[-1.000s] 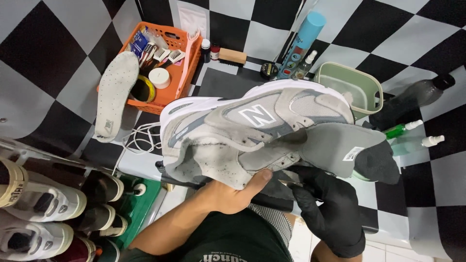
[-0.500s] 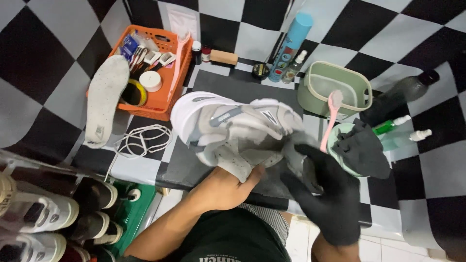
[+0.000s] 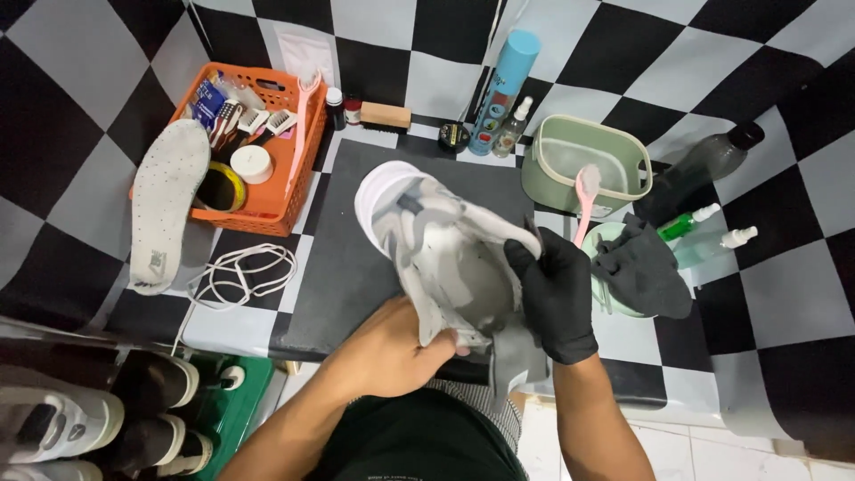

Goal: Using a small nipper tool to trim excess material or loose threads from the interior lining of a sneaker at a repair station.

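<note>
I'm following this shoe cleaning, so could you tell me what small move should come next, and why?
Probably take up the pink brush with the gloved right hand: the left hand already steadies the grey sneaker, and the brush stands close by in the green tub.

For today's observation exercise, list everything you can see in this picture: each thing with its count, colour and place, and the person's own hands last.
sneaker: 1, grey and white, centre, on the mat, held by both hands
mat: 1, dark grey, on the chequered table
basket: 1, orange, upper left, holding brushes and small tubs
insole: 1, pale grey, leaning on the basket's left side
laces: 1 bundle, white, below the basket
spray can: 1, blue, top centre
tub: 1, pale green, upper right
brush: 1, pink, beside the tub
cloth: 1, dark grey, right of the sneaker
dark bottle: 1, far right
left hand: bare, gripping the sneaker's heel
right hand: black glove, on the sneaker's collar
</note>
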